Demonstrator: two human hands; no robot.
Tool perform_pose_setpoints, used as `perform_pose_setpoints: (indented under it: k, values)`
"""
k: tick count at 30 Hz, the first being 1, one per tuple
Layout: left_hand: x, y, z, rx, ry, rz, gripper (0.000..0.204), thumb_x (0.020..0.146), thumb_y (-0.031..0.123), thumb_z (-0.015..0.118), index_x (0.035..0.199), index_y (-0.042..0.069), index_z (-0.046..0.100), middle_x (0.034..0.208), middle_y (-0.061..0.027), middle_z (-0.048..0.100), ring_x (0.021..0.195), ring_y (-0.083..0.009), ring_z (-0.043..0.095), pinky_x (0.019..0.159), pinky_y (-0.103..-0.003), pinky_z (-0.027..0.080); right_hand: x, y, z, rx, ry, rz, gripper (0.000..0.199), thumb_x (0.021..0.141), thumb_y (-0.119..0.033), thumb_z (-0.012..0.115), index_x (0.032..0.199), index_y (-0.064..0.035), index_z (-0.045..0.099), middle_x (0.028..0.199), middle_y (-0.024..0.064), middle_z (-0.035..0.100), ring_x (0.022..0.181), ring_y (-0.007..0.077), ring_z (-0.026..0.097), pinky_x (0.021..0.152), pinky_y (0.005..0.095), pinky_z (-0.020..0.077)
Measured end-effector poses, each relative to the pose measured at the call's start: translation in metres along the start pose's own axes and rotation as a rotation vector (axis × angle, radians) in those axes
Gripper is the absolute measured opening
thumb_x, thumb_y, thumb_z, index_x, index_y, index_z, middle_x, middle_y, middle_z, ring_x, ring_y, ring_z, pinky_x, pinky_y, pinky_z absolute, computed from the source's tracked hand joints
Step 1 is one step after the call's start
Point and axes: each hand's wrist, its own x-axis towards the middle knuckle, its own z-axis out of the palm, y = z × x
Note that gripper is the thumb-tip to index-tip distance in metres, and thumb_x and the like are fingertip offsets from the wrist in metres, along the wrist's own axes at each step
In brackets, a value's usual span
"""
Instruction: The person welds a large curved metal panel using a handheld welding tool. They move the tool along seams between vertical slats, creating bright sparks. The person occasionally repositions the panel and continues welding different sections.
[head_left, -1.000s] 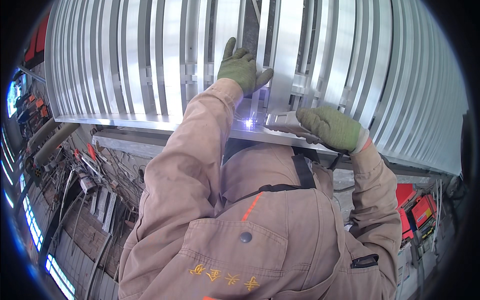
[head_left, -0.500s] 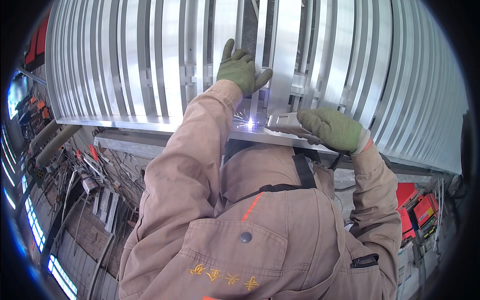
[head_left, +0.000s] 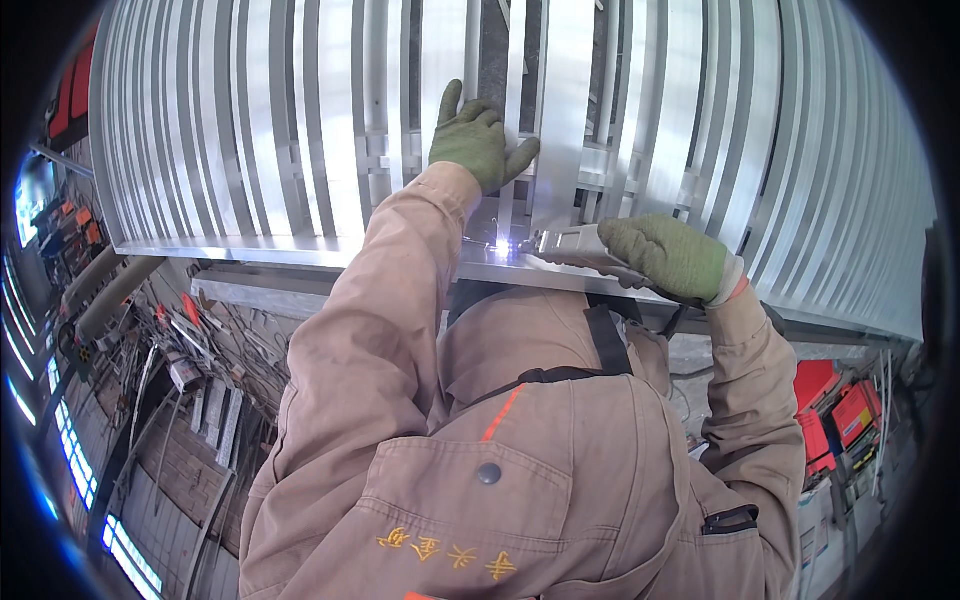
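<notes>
My left hand (head_left: 470,145), in a green work glove, lies on the metal slats with its fingers apart and the thumb spread to the right, beside a narrow slat (head_left: 515,75). My gloved right hand (head_left: 668,258) is wrapped round a grey welding gun (head_left: 572,246). The gun's nozzle points left at a small, bright welding spark (head_left: 503,246). That glow sits at the near end of the narrow slat, where it meets the front rail (head_left: 410,250) of the slatted aluminium panel (head_left: 340,120). The glare hides the joint itself.
Below the front rail at left lies a metal bar (head_left: 260,288). Thick tubes (head_left: 118,298) and a clutter of scrap and tools (head_left: 215,350) are on the floor there. Red cases (head_left: 855,412) stand at lower right, near my right elbow.
The welding spark is smaller now, with fewer streaks flying off. The gun stays at the same joint, and my left hand keeps its place on the slats. The view has shifted slightly.
</notes>
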Motion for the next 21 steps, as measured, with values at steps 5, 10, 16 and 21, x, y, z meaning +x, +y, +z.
perform_pose_setpoints:
  k: [5,10,16,21]
  values:
    - [-0.001,0.002,-0.003,0.013,-0.024,-0.004,0.079,0.114,0.068,0.045,0.108,0.005,0.092,0.144,-0.0122,0.08,0.159,-0.0243,0.054,0.147,-0.055,0.003,-0.009,0.002,0.002,0.056,0.014,-0.002,0.07,0.119,-0.064,0.053,0.145,-0.0036,0.078,0.102,0.0181,0.081,0.094,0.0278,0.076,0.089,0.0435,0.0591]
    - [-0.003,0.006,-0.021,0.031,-0.151,-0.004,0.084,0.116,0.07,0.039,0.129,0.002,0.087,0.165,-0.0117,0.068,0.166,-0.0243,0.047,0.147,-0.052,-0.002,-0.058,0.015,0.01,0.029,0.087,-0.1,0.064,0.118,-0.053,0.058,0.156,-0.0033,0.07,0.102,0.0169,0.081,0.098,0.0265,0.078,0.089,0.0413,0.0595]
    - [-0.003,0.005,-0.02,0.053,-0.137,-0.003,0.08,0.115,0.068,0.047,0.134,0.0,0.085,0.156,-0.0131,0.074,0.163,-0.029,0.05,0.146,-0.055,-0.001,-0.129,0.031,0.073,0.252,0.497,-0.284,0.094,0.113,-0.076,0.054,0.164,0.003,0.061,0.098,0.0153,0.077,0.086,0.0194,0.071,0.079,0.0381,0.0572]
    - [-0.001,-0.005,0.03,0.004,0.307,0.001,0.076,0.102,0.056,0.075,0.151,-0.002,0.07,0.166,-0.0186,0.063,0.165,-0.0361,0.045,0.144,-0.057,0.018,-0.162,0.04,0.152,0.476,0.928,-0.271,0.111,0.11,-0.089,0.037,0.166,0.0053,0.057,0.112,0.0178,0.082,0.099,0.0211,0.077,0.081,0.0347,0.058]
